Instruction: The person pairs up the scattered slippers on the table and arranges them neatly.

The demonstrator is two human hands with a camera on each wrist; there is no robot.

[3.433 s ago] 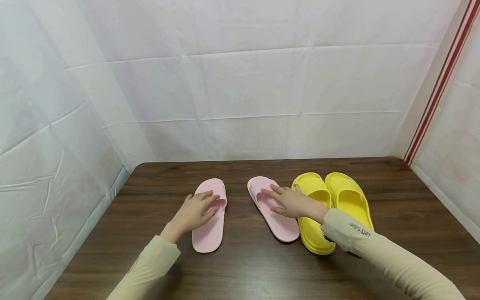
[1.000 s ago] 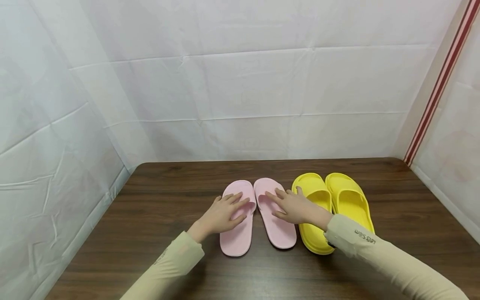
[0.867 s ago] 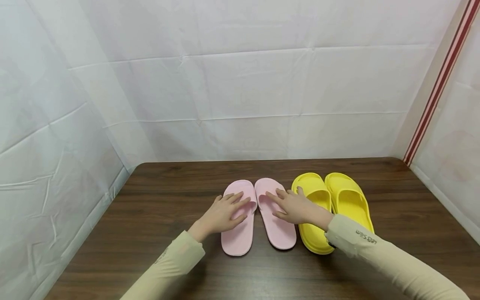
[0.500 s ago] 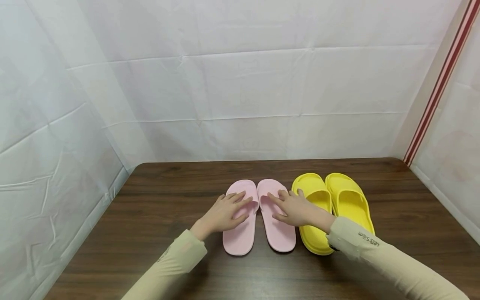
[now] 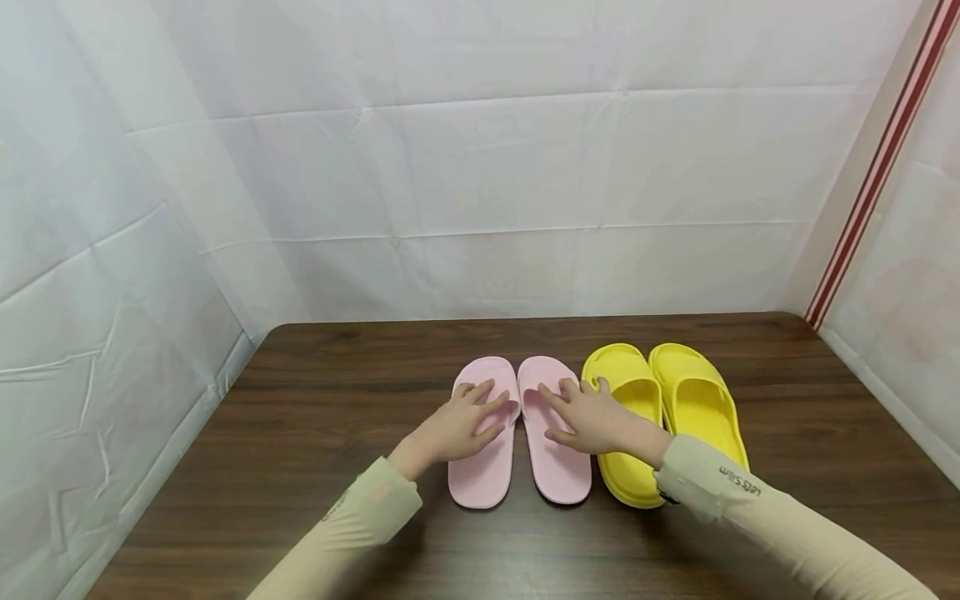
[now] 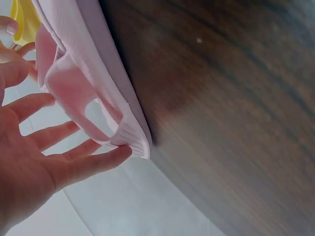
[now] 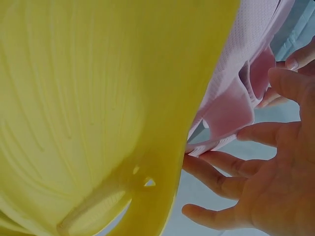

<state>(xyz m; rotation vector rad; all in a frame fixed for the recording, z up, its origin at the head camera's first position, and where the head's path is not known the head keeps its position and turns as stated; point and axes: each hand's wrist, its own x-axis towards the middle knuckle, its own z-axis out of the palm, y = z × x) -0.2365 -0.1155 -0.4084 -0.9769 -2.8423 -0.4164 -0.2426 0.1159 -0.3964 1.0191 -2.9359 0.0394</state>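
Observation:
Two pink slippers lie side by side on the table, toes to the back and touching near the straps, heels a little apart. On the strap of the left pink slipper [image 5: 480,483] rests my left hand [image 5: 450,429], fingers spread. The left wrist view shows fingertips of the left hand [image 6: 39,162] against the strap of a pink slipper [image 6: 74,88]. My right hand [image 5: 594,419] lies over the right pink slipper [image 5: 561,477], fingers spread too. In the right wrist view, fingertips of the right hand [image 7: 275,182] touch a pink strap [image 7: 231,110]. Neither hand grips.
A pair of yellow slippers, the left one [image 5: 628,482] and the right one [image 5: 705,412], stands just right of the pink pair, partly under my right forearm. The brown wooden table [image 5: 300,400] extends to the left. White cloth [image 5: 487,167] hangs behind and at both sides.
My left hand has slid the left pink slipper rightward until it meets the right one. The right pink slipper has turned straighter under my right hand. The yellow pair stays put.

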